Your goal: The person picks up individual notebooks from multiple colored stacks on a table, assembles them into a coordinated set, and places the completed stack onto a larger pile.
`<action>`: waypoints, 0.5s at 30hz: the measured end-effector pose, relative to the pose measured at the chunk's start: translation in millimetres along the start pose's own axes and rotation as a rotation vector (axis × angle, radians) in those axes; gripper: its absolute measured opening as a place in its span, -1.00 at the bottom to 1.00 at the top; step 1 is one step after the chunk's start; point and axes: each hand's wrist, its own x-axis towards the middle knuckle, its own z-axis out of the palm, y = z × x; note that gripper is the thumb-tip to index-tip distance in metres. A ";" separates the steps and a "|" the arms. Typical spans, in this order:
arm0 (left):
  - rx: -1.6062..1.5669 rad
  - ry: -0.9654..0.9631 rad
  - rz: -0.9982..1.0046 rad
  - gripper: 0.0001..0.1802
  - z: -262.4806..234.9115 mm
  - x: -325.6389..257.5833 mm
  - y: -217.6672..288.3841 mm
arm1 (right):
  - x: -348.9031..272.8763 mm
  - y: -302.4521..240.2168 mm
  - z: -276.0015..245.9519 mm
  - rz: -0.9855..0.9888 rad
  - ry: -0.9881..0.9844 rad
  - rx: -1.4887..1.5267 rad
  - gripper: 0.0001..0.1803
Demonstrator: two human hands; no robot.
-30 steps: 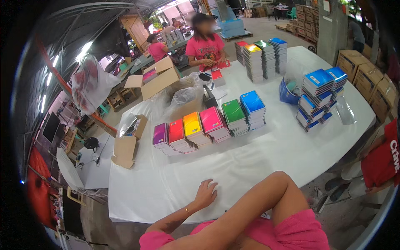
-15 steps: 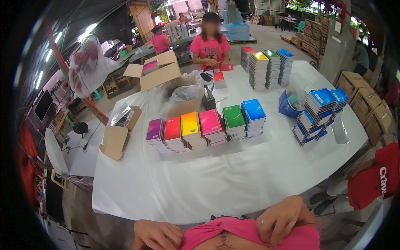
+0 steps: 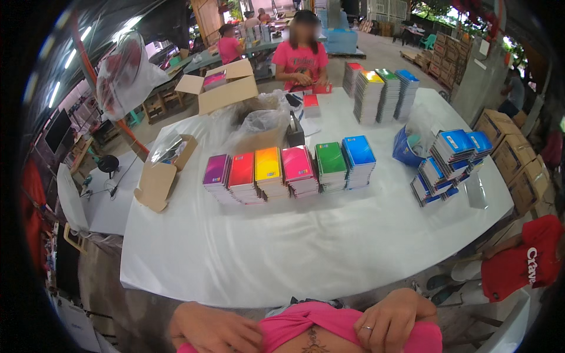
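At the lower edge, my left hand (image 3: 219, 328) is closed on one side of the pink shirt (image 3: 303, 316) I wear, its fingers slightly blurred. My right hand (image 3: 393, 322), with a ring on one finger, grips the shirt's other side. The cloth is gathered and twisted between them. Across the white table (image 3: 276, 247) in front of me stands a row of spiral notebook stacks: purple (image 3: 216, 170), red (image 3: 242, 169), yellow (image 3: 268, 165), pink (image 3: 298, 163), green (image 3: 331, 159) and blue (image 3: 359, 153). Neither hand touches them.
Taller notebook stacks (image 3: 369, 97) stand at the far right, and blue notebooks (image 3: 450, 159) are piled crosswise beside a blue bin (image 3: 406, 147). Open cartons (image 3: 226, 100) are at the left. A co-worker in pink (image 3: 302, 62) stands across the table; a person in red (image 3: 521, 259) is at right.
My left hand has shifted a little left and my right hand slightly down, both still at the shirt. The view has tilted slightly, and the co-worker across the table is more upright.
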 end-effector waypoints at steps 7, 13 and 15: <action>0.149 -0.172 -0.005 -0.81 -8.2 11.0 29.8 | -2.0 14.7 -9.4 -0.047 0.039 0.055 -0.57; 0.032 -0.077 0.142 -0.75 -7.6 -12.0 28.0 | -58.9 36.2 -13.6 0.232 0.199 0.072 -0.79; 0.016 0.157 -0.131 -0.66 -13.7 -62.3 -10.4 | -98.9 47.8 -11.5 0.572 0.643 0.051 -0.76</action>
